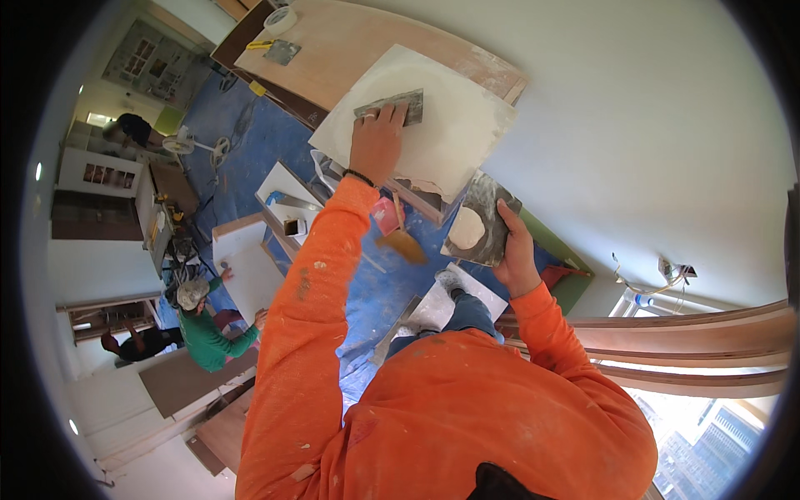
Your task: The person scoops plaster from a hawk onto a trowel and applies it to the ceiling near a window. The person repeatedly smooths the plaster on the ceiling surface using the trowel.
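My left hand (377, 143) grips a flat, putty-smeared metal blade (411, 102), held against the white coated board (457, 129) on top of a stack at the upper middle. My fingers are curled over the blade. My right hand (514, 250) holds a dark, smeared square plate (492, 200) by its right side, just right of and below that board. A round lump of white putty (465, 227) sits on the plate.
A wooden panel (325, 42) carries a tape roll (280, 18) and scraper (282, 53). A person in green (212, 337) handles a white board (242, 258) at left; two others work beyond. Blue floor covering (367, 283) lies below, a window (708, 442) at lower right.
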Tool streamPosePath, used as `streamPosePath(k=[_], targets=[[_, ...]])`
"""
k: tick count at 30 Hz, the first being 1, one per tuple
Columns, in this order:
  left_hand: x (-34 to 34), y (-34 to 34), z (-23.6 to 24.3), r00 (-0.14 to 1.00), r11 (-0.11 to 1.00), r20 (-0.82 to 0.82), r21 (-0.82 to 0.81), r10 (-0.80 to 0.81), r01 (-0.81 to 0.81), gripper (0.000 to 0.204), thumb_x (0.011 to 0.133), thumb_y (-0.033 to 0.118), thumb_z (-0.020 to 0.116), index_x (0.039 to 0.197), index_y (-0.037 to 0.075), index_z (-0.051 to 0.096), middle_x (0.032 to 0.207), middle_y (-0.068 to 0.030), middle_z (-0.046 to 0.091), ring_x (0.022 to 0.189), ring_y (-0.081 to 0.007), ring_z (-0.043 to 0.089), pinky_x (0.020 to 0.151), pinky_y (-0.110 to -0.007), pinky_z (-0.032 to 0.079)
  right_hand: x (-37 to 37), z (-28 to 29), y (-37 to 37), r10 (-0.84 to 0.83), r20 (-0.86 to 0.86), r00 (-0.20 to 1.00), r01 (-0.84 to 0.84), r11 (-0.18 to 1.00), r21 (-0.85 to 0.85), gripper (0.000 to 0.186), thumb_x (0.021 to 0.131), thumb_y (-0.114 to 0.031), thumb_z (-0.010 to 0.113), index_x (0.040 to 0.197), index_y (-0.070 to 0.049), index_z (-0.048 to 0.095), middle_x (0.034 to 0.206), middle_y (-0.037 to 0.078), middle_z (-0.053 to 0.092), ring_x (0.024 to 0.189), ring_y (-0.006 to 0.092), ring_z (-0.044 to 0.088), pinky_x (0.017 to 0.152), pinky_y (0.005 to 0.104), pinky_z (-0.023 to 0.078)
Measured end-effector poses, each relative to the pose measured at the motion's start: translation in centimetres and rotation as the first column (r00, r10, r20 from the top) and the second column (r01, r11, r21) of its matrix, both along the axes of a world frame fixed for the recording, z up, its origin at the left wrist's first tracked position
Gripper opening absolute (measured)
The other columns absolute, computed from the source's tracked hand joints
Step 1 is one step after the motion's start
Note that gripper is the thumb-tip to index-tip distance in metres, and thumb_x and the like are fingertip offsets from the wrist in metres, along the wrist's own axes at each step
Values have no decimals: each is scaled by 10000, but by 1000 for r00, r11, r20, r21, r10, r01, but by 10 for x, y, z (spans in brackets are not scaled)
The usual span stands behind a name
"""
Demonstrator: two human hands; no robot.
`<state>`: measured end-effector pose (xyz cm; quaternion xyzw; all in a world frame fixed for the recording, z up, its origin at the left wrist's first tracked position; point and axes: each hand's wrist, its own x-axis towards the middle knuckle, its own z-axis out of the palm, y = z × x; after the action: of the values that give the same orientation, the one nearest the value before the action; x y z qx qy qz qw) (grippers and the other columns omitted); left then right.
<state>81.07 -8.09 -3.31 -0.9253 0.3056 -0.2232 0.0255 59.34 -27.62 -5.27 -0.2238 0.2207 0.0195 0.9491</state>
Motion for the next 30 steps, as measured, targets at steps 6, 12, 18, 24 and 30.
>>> streamPosePath(k=[6, 12, 18, 24, 30], targets=[[-18, -3, 30, 926, 991, -351, -40, -136, 130, 318, 903, 86, 556, 1195, 103, 681, 1030, -68, 687, 950, -270, 683, 788, -416, 547, 14, -5, 3, 1, -8, 1000, -1, 1000, 22, 321, 1053, -244, 555, 1291, -32, 590, 1192, 107, 705, 1033, 228, 717, 916, 393, 597], [22, -17, 2, 993, 992, 46, -50, -110, 112, 390, 880, 70, 544, 1251, 88, 662, 1022, -106, 694, 897, -318, 675, 805, -433, 556, 14, -1, 5, 29, 19, 999, -29, 1000, 13, 339, 1054, -272, 554, 1300, -40, 585, 1197, 103, 703, 1038, 226, 716, 918, 389, 595], [-1, -39, 41, 922, 992, -381, 67, -74, 108, 376, 905, 104, 540, 1262, 86, 657, 1070, -105, 674, 939, -314, 671, 751, -478, 566, 18, -3, 0, 3, 17, 1000, -4, 999, 38, 348, 1057, -274, 547, 1310, -38, 580, 1204, 104, 698, 1052, 230, 714, 917, 389, 595], [-4, -34, -15, 995, 996, 66, 45, -74, 71, 327, 905, 137, 572, 1210, 32, 620, 1051, -83, 621, 915, -317, 659, 760, -448, 564, 20, -4, 5, 36, -1, 999, -36, 997, 64, 351, 1057, -271, 546, 1307, -27, 579, 1196, 109, 699, 1046, 240, 717, 913, 394, 600], [-64, -32, 27, 925, 972, -302, -28, -232, 235, 350, 892, 73, 575, 1227, 87, 675, 1020, -93, 630, 891, -306, 676, 716, -445, 566, 24, -14, -3, -7, 20, 1000, 5, 992, 124, 337, 1056, -265, 547, 1289, -25, 581, 1183, 119, 702, 1040, 243, 719, 917, 410, 603]])
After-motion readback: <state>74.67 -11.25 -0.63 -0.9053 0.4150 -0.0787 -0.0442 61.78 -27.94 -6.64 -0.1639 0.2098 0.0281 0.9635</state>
